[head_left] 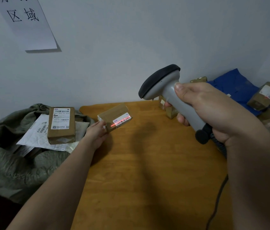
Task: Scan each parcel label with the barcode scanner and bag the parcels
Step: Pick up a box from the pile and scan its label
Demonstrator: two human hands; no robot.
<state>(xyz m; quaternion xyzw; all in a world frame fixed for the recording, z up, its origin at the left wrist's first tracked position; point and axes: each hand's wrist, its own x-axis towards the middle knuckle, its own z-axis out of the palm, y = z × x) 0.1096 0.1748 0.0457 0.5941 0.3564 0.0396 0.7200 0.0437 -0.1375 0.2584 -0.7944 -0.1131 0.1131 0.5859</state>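
Sign (26, 22): white sheet on the wall, cut by the top edge; two large characters read 区域, the line above them is cropped.
Held box (114, 117): small brown carton, lifted over the far left of the table (147, 171); white label (122, 120) on its side, a red scan line across the barcode; print too small to read.
Left hand (97, 131): fingers curled round the box's near end, gripping it.
Scanner (169, 92): grey body, black head, aimed at the held box; black cord (217, 201) trails off the bottom edge.
Right hand (213, 110): wrapped round the scanner's handle, thumb on top.
Bag (15, 163): olive-green sack left of the table, crumpled.
Bagged box (61, 125): brown carton lying on a white mailer (36, 131) on the bag; label with barcodes and digits, blurred.
Far boxes (263, 96): brown cartons at right beside a blue cloth (235, 87), partly hidden by the right hand; labels unreadable.
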